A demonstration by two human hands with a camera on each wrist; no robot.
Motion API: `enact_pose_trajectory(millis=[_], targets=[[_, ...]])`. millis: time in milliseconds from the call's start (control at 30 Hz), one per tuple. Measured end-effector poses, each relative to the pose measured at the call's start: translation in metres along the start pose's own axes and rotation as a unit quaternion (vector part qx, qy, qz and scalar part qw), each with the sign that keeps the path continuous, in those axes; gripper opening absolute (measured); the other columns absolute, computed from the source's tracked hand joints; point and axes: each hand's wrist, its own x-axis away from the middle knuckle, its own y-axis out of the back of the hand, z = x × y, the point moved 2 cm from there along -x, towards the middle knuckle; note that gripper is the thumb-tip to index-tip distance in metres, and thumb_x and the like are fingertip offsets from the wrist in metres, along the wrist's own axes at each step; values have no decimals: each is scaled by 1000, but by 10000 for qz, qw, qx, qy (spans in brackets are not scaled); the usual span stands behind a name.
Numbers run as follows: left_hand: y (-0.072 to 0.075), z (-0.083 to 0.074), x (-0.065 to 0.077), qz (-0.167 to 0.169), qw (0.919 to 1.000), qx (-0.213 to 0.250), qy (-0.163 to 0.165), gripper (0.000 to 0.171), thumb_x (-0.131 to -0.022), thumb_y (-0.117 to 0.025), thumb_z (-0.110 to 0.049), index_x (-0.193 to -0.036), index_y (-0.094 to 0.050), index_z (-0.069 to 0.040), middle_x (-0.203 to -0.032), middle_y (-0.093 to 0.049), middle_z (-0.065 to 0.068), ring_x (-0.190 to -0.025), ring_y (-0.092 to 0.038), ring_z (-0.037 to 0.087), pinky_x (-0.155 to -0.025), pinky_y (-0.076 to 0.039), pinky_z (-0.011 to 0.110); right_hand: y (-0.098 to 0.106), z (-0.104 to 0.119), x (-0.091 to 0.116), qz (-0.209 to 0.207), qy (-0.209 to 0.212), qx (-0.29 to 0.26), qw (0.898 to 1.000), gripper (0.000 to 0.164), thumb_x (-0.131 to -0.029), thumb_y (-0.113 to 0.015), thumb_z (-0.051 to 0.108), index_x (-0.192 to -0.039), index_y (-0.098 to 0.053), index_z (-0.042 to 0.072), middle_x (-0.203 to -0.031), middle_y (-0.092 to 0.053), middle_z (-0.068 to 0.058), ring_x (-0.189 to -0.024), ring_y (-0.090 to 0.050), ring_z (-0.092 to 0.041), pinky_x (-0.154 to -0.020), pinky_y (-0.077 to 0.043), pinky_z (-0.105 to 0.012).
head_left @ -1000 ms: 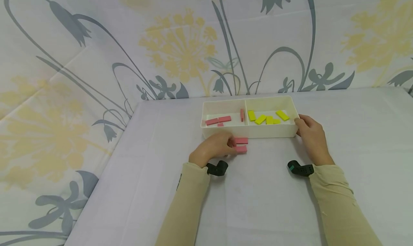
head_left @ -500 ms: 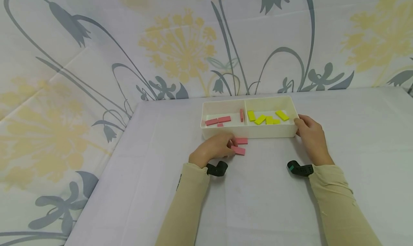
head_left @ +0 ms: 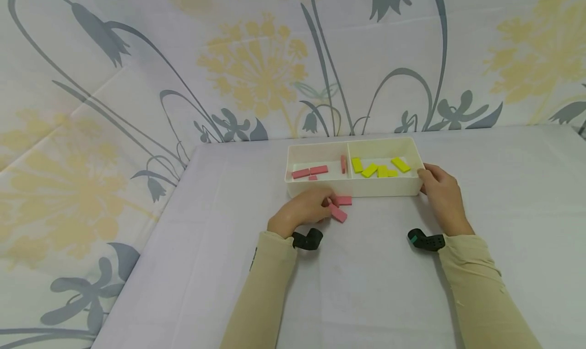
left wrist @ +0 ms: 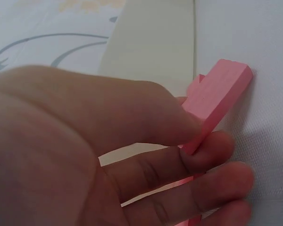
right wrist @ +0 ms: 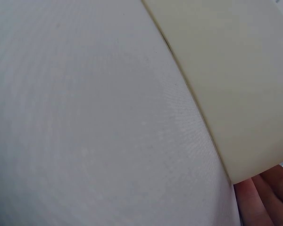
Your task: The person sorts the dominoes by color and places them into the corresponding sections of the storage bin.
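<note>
My left hand (head_left: 303,207) pinches a pink rectangular block (left wrist: 220,89) between thumb and index finger, its free end slanting toward me in the head view. Just beyond it, a second pink block (head_left: 345,200) lies at the foot of a white two-compartment box (head_left: 361,187). More pink shows behind the lower fingers in the left wrist view. At the box's right end, my right hand (head_left: 443,199) grips the front corner, thumb at the wall; fingers (right wrist: 269,197) show behind that corner in the right wrist view.
Several pink blocks (head_left: 319,169) lie in the box's left compartment, one against the divider (head_left: 350,161). Several yellow blocks (head_left: 370,170) are in the right one. Behind the white-covered table (head_left: 366,288) hangs a flower-patterned cloth (head_left: 256,59).
The pink block in my left hand has pivoted, its free end swinging toward me, from lying straight across to a slant. My right hand and the box have stayed in place.
</note>
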Motion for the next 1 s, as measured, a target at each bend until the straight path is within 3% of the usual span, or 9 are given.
enact_pose_trajectory(millis=[1000], targets=[[8, 1, 1, -278, 9981, 475, -260, 9, -86, -58, -22, -90, -54, -16, -70, -56, 0, -60, -53, 13, -55, -43, 24, -1, 1, 1, 15, 44, 16, 10000, 67, -89, -27, 55, -138, -32, 9, -138, -34, -14, -111, -47, -31, -94, -33, -49]])
